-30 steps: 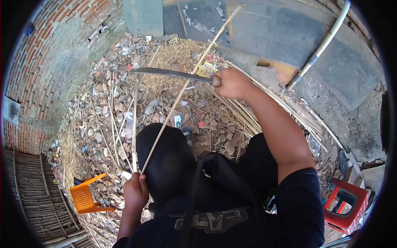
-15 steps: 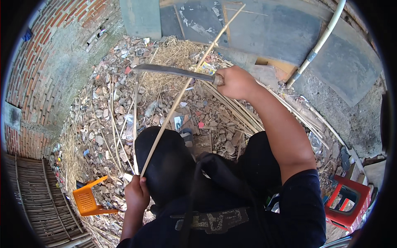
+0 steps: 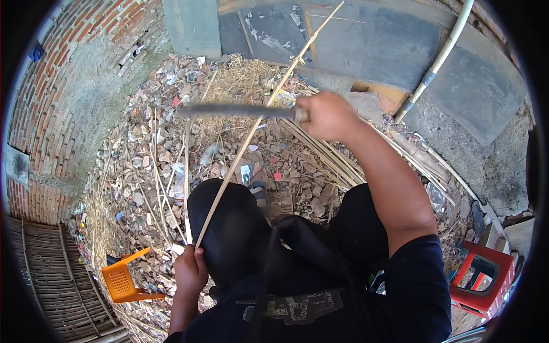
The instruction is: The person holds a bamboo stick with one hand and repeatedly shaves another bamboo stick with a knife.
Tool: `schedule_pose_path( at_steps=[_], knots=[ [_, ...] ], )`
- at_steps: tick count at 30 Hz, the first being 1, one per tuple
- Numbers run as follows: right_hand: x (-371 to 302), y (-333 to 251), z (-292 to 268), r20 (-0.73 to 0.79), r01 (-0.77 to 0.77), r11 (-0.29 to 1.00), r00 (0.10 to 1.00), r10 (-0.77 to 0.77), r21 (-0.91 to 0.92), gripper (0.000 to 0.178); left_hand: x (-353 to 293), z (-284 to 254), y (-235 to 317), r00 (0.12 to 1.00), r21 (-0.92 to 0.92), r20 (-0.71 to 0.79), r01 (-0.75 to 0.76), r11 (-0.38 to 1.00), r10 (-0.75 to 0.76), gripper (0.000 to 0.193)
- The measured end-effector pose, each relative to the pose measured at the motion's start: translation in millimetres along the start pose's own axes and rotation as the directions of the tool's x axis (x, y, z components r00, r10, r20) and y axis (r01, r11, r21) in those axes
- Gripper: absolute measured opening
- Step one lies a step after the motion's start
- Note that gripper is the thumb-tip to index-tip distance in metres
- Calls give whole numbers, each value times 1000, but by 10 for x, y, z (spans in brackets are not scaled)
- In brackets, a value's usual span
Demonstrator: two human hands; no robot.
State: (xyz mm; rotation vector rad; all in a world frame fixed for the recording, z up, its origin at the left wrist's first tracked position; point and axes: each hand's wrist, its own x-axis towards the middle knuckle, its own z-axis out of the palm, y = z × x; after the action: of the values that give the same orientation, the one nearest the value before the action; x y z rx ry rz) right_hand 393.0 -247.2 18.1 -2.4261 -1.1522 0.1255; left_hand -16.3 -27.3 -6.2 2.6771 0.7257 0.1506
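My left hand (image 3: 190, 268) is closed around the lower end of a long, thin bamboo strip (image 3: 233, 167), beside my left knee. The strip slants up and away to the right, past my knee, toward the dark panels. My right hand (image 3: 329, 116) grips the handle of a machete (image 3: 234, 110), its blade pointing left and smeared by motion. The blade crosses the strip around its middle; whether it touches cannot be made out. Slivers stick out from the strip farther up.
A pile of split bamboo strips (image 3: 323, 150) lies right of centre on ground strewn with rubble. Dry shavings (image 3: 237, 80) are heaped beyond. An orange plastic chair (image 3: 119, 282) is at left, a red crate (image 3: 496, 264) at right. A brick wall (image 3: 63, 108) bounds the left side.
The machete has swung slightly down, its blade now more level and blurred. The bamboo strip has shifted a little, and slivers now show on its far part. My left hand keeps its hold.
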Motion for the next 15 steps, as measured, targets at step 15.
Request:
schedule_pose_path(
  at_steps=[15],
  knots=[
    [-35,131,-51,-114,-31,996,993,41,87,38,54,-67,-32,995,-194,93,46,980,-29,42]
  ],
)
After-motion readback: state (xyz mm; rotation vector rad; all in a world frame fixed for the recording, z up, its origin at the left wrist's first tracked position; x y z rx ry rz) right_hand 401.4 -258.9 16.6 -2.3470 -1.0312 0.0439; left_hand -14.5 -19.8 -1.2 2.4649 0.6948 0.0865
